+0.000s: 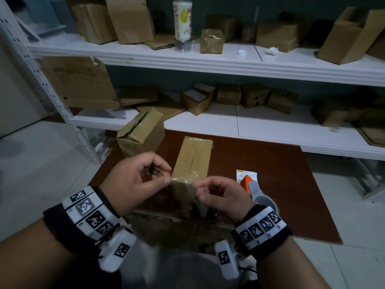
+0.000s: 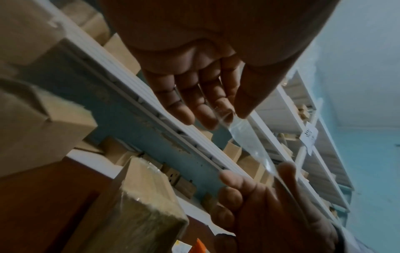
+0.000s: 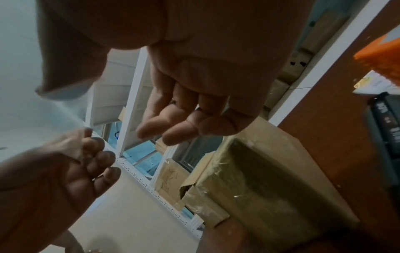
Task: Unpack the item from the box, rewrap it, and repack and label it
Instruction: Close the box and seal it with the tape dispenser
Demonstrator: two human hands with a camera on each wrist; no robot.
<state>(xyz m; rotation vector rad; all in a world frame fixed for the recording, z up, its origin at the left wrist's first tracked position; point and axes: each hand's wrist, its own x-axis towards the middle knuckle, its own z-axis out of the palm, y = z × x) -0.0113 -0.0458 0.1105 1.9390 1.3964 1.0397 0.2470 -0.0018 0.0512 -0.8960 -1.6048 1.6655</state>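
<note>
Box [image 1: 192,157] of brown cardboard, long and narrow, lies flat on the dark red-brown surface [image 1: 270,184], its top seam and near end glossy with clear tape. We hold a strip of clear tape [image 2: 249,137] stretched between both hands just above the box's near end. Left hand [image 1: 138,177]: thumb and forefinger pinch one end of the strip, other fingers loosely curled. Right hand [image 1: 221,195]: thumb and forefinger pinch the other end, remaining fingers relaxed.

In the head view the strip is nearly invisible, only a faint sheen; the left wrist view shows it plainly. Whether it is still attached to the box, we cannot tell. The near end face of the box is dim and partly covered by our hands. A tape dispenser [image 1: 255,189] with an orange part sits right of the box, over a small printed label [image 1: 241,175] whose text is unreadable. Behind, another cardboard box [image 1: 141,132] stands tilted at the surface's far left corner.
</note>
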